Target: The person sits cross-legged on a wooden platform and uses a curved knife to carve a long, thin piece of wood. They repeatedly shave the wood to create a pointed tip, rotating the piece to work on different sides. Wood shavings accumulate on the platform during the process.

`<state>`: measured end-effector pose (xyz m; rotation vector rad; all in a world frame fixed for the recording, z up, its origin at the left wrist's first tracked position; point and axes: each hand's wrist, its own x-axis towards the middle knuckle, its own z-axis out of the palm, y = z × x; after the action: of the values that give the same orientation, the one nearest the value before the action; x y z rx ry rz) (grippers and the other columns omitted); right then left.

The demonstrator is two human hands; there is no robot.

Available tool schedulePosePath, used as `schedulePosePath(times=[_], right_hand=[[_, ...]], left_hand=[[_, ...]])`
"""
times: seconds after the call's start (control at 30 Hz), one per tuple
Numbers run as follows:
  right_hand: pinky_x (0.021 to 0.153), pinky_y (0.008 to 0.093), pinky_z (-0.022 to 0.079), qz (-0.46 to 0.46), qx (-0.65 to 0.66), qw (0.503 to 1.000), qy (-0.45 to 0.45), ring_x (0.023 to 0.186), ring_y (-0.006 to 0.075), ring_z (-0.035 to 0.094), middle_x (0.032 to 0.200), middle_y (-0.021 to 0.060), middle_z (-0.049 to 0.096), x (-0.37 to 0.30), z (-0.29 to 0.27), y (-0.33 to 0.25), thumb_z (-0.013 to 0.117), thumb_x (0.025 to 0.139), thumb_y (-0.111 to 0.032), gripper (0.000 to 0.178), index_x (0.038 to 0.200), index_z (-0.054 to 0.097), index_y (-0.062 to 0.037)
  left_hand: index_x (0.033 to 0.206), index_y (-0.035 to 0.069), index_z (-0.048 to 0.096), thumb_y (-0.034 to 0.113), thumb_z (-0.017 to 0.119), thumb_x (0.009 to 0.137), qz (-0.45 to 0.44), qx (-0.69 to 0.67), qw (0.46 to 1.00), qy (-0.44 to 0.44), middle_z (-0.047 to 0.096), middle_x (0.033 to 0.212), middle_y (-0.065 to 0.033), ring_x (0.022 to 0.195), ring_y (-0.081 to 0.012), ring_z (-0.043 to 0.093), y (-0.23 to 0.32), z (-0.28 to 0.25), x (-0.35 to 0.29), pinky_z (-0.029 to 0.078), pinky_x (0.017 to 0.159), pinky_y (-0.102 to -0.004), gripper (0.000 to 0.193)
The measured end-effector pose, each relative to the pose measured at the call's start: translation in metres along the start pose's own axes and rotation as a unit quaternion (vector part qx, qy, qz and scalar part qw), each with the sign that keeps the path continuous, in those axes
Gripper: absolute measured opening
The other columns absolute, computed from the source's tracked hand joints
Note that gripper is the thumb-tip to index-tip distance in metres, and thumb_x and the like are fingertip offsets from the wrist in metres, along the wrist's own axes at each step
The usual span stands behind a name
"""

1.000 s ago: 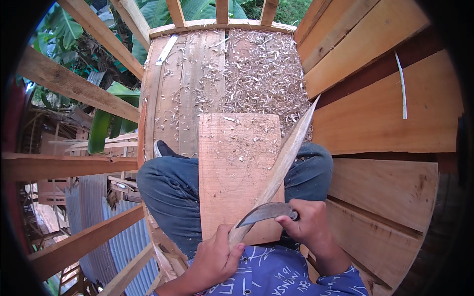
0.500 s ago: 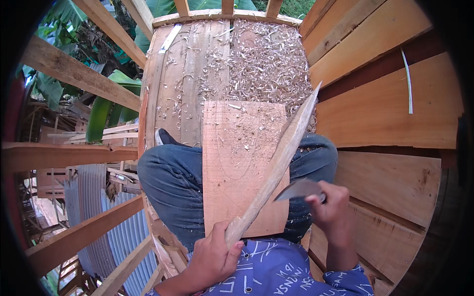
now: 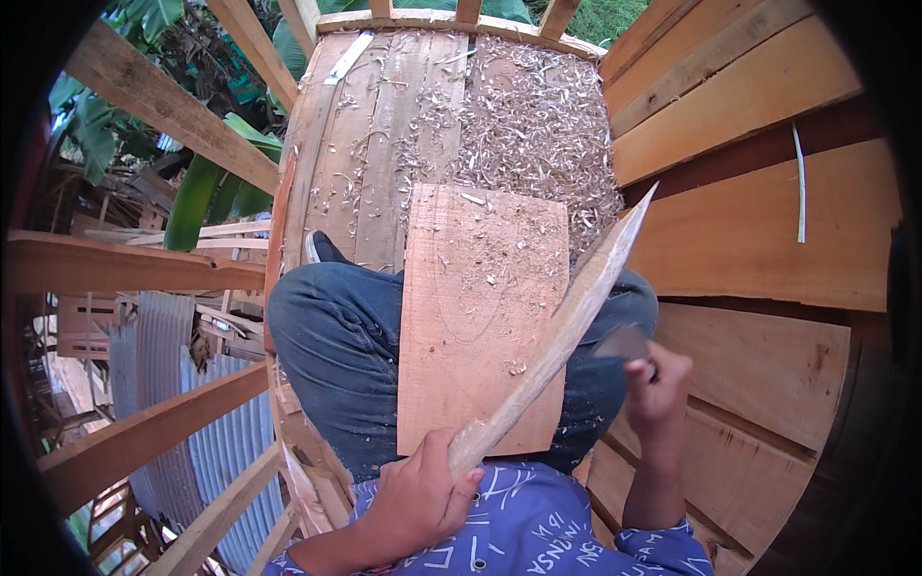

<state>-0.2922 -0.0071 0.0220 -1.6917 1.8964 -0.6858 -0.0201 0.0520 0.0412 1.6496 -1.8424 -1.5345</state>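
Note:
My left hand (image 3: 420, 488) is wrapped round the near, narrow end of a long pale piece of carved wood (image 3: 549, 357). The wood slants up to the right over my lap and ends in a sharp point, with a broad flange along its far half. In my right hand (image 3: 657, 392), closed round its handle, is a knife with a curved blade (image 3: 622, 346). The blade is just right of the wood, apart from it, and somewhat blurred. Under the wood, a flat board (image 3: 449, 379) rests across my legs, strewn with small chips.
Curled shavings (image 3: 538, 125) heap on the plank floor (image 3: 384, 144) ahead. Plank walls (image 3: 759, 230) rise close on the right, with a thin pale strip (image 3: 800, 182) against them. Slatted wooden rails (image 3: 144, 264) run along the left, with corrugated metal sheets (image 3: 226, 413) beyond.
The knife has drawn back to the right, away from the wood, and its blade has turned. The wood's point has shifted slightly right. The whole view has tilted a little.

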Motion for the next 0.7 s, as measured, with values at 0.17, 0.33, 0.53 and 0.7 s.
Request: schedulePosePath(times=[0.17, 0.33, 0.53, 0.7], right_hand=[[0.044, 0.0339, 0.031, 0.004, 0.022, 0.998, 0.059, 0.044, 0.0203, 0.042, 0.048, 0.0059, 0.038, 0.019, 0.013, 0.023, 0.051, 0.084, -0.065, 0.070, 0.058, 0.045, -0.0012], [0.045, 0.0300, 0.023, 0.036, 0.048, 0.996, 0.059, 0.052, 0.0080, 0.032, 0.052, -0.0029, 0.033, 0.015, -0.007, 0.031, 0.044, 0.086, -0.069, 0.072, 0.059, 0.040, -0.0021], [0.046, 0.0271, 0.020, -0.046, 0.083, 0.995, -0.029, 0.052, 0.0062, 0.032, 0.055, -0.0042, 0.034, -0.012, 0.035, 0.006, 0.043, 0.088, -0.066, 0.067, 0.061, 0.037, -0.0051], [0.042, 0.0383, 0.035, -0.152, -0.009, 0.988, -0.035, 0.043, 0.0201, 0.044, 0.052, 0.0115, 0.049, -0.019, 0.030, -0.001, 0.046, 0.094, -0.050, 0.059, 0.072, 0.058, 0.0031]], left_hand=[[0.117, -0.008, 0.040, 0.027, 0.055, 0.090, 0.038, -0.025, 0.999, -0.011, 0.060, 0.080, -0.0260, 0.069, -0.0423, 0.062, 0.004, 0.009, 0.000, 0.049, 0.062, -0.0479, 0.046], [0.117, -0.005, 0.040, 0.029, 0.053, 0.091, 0.051, -0.033, 0.998, 0.011, 0.060, 0.083, -0.0258, 0.072, -0.0430, 0.062, -0.001, 0.002, -0.003, 0.049, 0.065, -0.0486, 0.045], [0.118, -0.002, 0.041, 0.036, 0.054, 0.091, 0.077, -0.157, 0.985, 0.010, 0.061, 0.080, -0.0258, 0.077, -0.0424, 0.062, -0.009, -0.011, 0.017, 0.048, 0.068, -0.0466, 0.048], [0.114, -0.002, 0.043, 0.038, 0.056, 0.090, 0.139, -0.151, 0.979, 0.013, 0.060, 0.077, -0.0263, 0.073, -0.0430, 0.060, -0.029, -0.016, 0.027, 0.046, 0.066, -0.0461, 0.048]])
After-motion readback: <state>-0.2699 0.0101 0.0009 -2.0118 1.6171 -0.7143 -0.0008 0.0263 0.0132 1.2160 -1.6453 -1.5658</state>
